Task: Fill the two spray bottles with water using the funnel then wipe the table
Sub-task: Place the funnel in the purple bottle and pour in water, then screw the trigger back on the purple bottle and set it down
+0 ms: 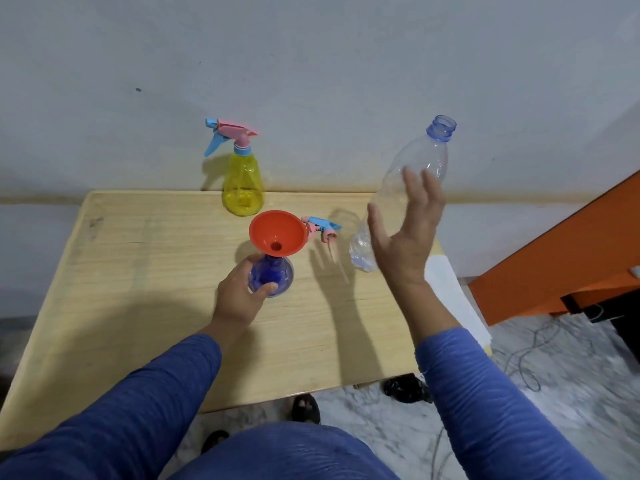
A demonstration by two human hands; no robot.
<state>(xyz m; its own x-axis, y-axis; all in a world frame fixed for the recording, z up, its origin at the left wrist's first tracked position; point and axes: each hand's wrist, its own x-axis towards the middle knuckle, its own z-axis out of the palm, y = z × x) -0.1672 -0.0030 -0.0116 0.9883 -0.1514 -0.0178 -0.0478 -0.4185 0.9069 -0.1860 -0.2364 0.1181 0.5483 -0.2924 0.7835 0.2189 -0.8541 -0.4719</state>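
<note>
Left hand (239,292) had its fingers wrapped round the blue spray bottle (272,277) on the desk (138,271), orange funnel (277,233) seated in its neck. Right hand (405,233) was spread open against the clear water bottle (415,174), not closed on it. Bottle nearly empty: likely light, thin-walled, slippery; best gripped mid-body.

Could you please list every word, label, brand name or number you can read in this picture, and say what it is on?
There is no readable text.
yellow spray bottle: no print visible.
blue spray bottle: no print visible.
clear water bottle: no label.
orange funnel: plain.
white paper at the table edge: blank as far as visible.
</note>
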